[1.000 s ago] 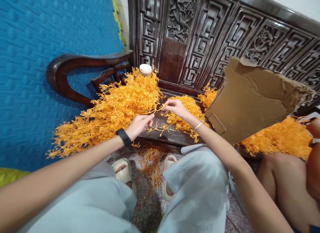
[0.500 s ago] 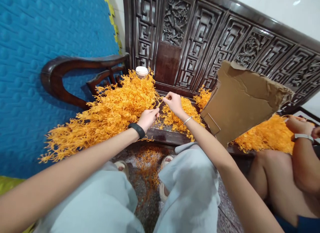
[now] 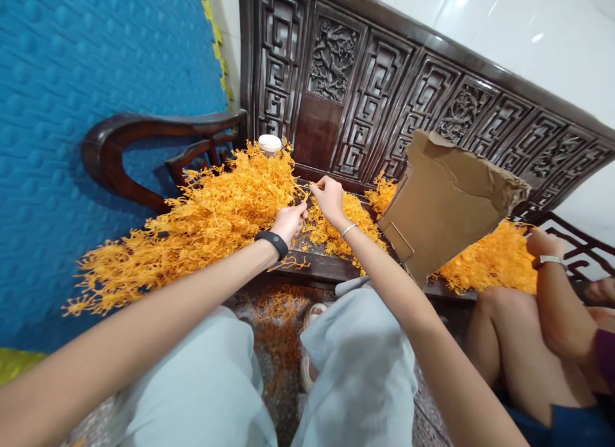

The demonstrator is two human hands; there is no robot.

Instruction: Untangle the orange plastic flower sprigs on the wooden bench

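My left hand (image 3: 290, 221), with a black band on its wrist, is closed in a pinch. Close by and slightly higher, my right hand (image 3: 329, 197) also pinches, a thin bracelet on its wrist. A thin orange branching strand (image 3: 306, 196) runs between the fingertips of both hands; its ends are partly hidden. Left of them rises a large heap of orange branching strands (image 3: 225, 203). Under and behind my right hand lies a smaller heap of the same strands (image 3: 358, 219). A few loose strands (image 3: 294, 262) rest on the bench's front edge.
A dark carved wooden bench (image 3: 319, 136) spans the scene. A white-lidded container (image 3: 270, 144) stands behind the large heap. Upright cardboard (image 3: 446, 203) separates my side from another heap (image 3: 494, 258), where another person's hand (image 3: 545, 243) is. Orange scraps (image 3: 281, 325) litter the floor.
My view has shifted slightly right. My left hand has risen a little toward my right hand. The strand dangling below my left hand no longer shows, and more loose strands show on the bench edge.
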